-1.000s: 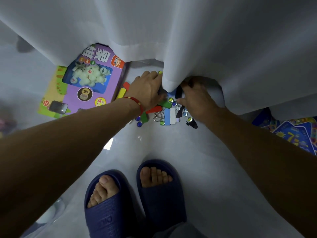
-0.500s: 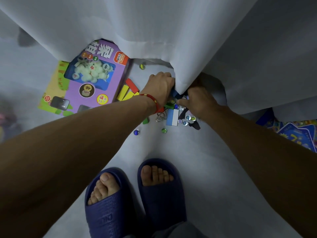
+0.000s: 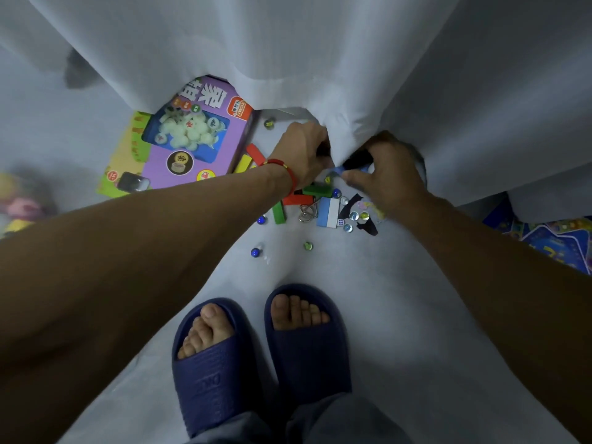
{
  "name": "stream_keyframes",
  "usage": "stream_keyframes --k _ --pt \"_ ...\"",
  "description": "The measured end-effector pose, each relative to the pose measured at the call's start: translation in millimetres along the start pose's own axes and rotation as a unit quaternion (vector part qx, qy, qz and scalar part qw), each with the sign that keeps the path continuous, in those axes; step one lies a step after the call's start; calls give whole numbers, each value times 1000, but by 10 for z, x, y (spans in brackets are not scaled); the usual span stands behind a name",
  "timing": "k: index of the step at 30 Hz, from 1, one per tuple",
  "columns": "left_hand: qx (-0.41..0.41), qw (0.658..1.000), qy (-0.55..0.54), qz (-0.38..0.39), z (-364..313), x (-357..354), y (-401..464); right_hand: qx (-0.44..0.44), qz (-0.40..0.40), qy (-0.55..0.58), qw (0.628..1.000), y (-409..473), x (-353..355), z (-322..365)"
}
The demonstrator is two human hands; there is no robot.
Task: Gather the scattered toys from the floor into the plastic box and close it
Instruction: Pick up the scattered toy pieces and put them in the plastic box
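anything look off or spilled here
Yes: small toys lie loose on the floor: marbles, a green block, a die and a wire puzzle. The white curtain hangs over the pile's far edge, hiding part of it where both hands reach. No plastic box is visible.

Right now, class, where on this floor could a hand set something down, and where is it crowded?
Free: the bare floor between the slippers and the two loose marbles. Crowded: beneath both hands at the curtain hem, where blocks, marbles and a dice cluster beside the purple game box.

Dim, bluish light; wide-angle bending, blurred left edge.
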State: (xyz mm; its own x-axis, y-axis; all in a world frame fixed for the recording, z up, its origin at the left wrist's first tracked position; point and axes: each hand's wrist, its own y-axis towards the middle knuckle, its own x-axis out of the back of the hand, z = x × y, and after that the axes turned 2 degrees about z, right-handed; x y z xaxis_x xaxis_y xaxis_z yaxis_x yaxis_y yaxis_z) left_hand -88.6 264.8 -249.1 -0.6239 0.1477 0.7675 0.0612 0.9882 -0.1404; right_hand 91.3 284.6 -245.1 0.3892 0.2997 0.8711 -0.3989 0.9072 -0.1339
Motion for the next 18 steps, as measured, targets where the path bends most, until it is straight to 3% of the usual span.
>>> stream_keyframes --k 6,10,15,18 --pt "55 996 -48 -44 -425 344 -418 56 11 54 997 -261 468 220" --pt "76 988 -122 -59 -753 782 -938 101 46 27 993 -500 994 644" --pt "86 973 -151 -154 -927 1636 -1891 188 104 -17 976 -753 1611 1766" --pt "117 953 -169 -223 -754 2164 -2703 236 183 -35 954 -948 1677 2698"
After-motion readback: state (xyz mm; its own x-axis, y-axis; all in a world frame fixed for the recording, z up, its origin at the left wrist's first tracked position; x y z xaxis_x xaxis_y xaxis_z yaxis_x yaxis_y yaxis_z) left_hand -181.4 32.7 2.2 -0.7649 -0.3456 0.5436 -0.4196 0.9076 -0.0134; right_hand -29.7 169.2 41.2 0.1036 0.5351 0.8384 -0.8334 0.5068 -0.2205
